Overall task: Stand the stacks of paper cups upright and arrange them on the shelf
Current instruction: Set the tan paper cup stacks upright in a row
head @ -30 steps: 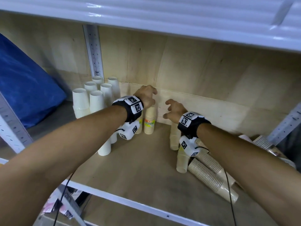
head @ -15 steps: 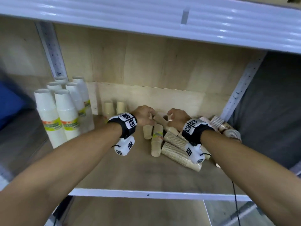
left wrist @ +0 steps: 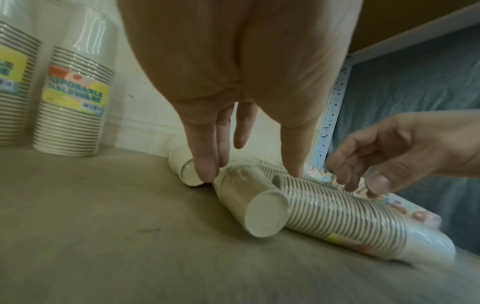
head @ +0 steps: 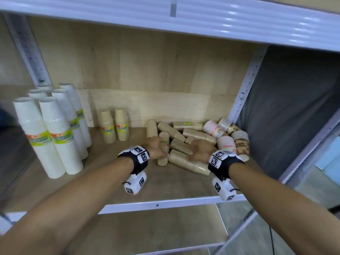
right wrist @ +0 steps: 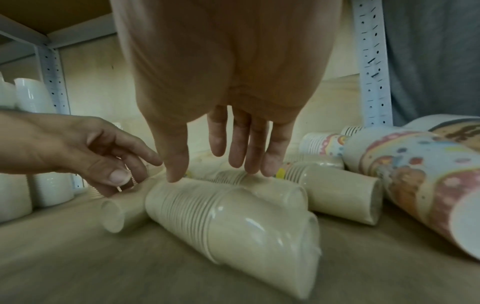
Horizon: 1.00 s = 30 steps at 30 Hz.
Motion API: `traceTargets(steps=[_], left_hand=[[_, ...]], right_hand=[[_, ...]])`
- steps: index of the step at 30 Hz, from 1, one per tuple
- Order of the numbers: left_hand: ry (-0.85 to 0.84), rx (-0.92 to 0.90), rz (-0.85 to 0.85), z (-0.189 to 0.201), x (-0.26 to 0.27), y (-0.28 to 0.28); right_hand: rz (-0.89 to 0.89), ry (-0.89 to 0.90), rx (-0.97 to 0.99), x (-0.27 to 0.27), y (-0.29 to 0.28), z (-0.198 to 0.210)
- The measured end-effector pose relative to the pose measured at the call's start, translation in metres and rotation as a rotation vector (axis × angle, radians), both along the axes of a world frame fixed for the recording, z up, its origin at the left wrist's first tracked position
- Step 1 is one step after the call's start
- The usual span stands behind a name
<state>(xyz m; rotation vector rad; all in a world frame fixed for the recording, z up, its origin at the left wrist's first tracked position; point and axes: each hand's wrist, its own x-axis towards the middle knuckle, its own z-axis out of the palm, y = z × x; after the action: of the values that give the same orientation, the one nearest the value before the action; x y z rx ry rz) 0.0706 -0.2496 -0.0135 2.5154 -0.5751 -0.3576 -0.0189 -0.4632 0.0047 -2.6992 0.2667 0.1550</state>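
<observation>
Several beige cup stacks lie in a pile on the wooden shelf (head: 128, 181). My left hand (head: 159, 147) (left wrist: 250, 173) reaches down over a narrow lying beige stack (head: 162, 160) (left wrist: 259, 211). Its fingers (left wrist: 207, 164) are straight on one side of the stack, and the thumb points down on the other. My right hand (head: 197, 150) (right wrist: 211, 173) hangs over a wider lying beige stack (head: 185, 161) (right wrist: 228, 222). That hand's fingers (right wrist: 249, 156) are straight, and the thumb tip touches the stack. Neither hand holds anything.
Tall white stacks (head: 53, 135) stand upright at the left. Two short beige stacks (head: 115, 126) stand at the back wall. Patterned stacks (head: 226, 144) lie at the right by the perforated post (head: 246, 83). The upper shelf (head: 165, 17) hangs low overhead.
Both hands have left the two upright beige stacks at the back. They have moved right and down onto the pile of lying stacks. The view has swung right.
</observation>
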Motion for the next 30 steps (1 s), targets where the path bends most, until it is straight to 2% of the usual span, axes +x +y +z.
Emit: traceTargets(steps=[8,19,26,30], left_hand=[[0.027,-0.014,0.036,-0.016,-0.010,-0.004],[0.043,-0.036,0.104,-0.019,-0.023,-0.009],[0.077,0.016,0.070,-0.005,-0.019,-0.001],[0.042,0.080,0.050,0.012,-0.011,0.006]], right_hand=[[0.022,-0.007,-0.047,-0.020,-0.002,-0.023],[0.047,0.099,-0.190,-0.031,-0.002,-0.031],[0.066,0.128,-0.157,-0.029,0.001,-0.016],[0.062,0.093,-0.150,-0.020,0.001,-0.001]])
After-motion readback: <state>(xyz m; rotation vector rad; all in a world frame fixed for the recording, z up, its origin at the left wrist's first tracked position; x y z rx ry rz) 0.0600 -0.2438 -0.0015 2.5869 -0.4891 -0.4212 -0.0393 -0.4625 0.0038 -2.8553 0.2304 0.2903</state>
